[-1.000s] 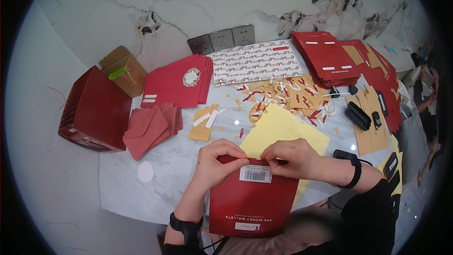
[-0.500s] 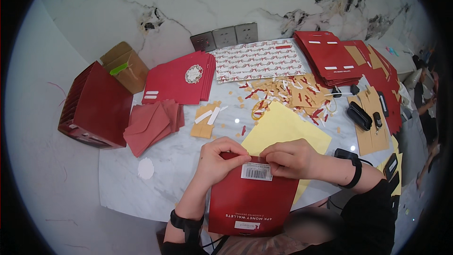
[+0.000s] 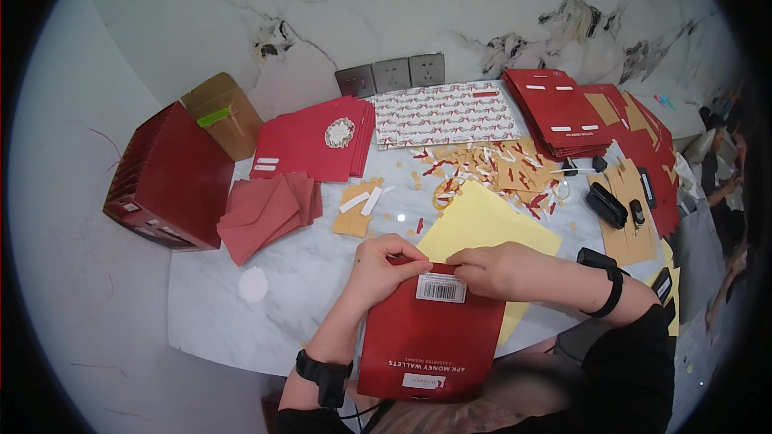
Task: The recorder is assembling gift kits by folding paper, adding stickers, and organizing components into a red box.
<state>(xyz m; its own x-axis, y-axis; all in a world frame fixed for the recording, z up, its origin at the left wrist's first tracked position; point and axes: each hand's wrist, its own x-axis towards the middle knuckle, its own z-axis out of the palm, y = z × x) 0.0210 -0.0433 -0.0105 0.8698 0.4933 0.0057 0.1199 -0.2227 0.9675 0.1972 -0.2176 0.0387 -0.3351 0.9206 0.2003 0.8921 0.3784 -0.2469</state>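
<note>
My left hand (image 3: 386,269) pinches the top edge of a red printed card sleeve (image 3: 426,329) with thumb and finger, near the left corner. My right hand (image 3: 490,269) grips the same edge farther right, its fingers curled just above a white barcode label (image 3: 441,288). The sleeve lies over the table's front edge, partly on a large yellow paper sheet (image 3: 494,217). Small tan and red paper scraps (image 3: 474,169) are heaped beyond the sheet. Both wrists carry black strapped devices.
Left: red box (image 3: 169,177), cardboard box (image 3: 233,128), envelopes (image 3: 269,217), red stack (image 3: 297,141). Back: patterned sheet (image 3: 438,112), red stack (image 3: 547,108), wall sockets (image 3: 390,72). Right: tan sheets (image 3: 623,237), black case (image 3: 607,205), another person (image 3: 720,185) beyond the table on the marble-topped table's right (image 3: 209,305).
My fingers have shifted slightly along the sleeve's top edge, with the right fingers a little flatter. The sleeve sits slightly farther right in view, and the camera view has shifted a little.
</note>
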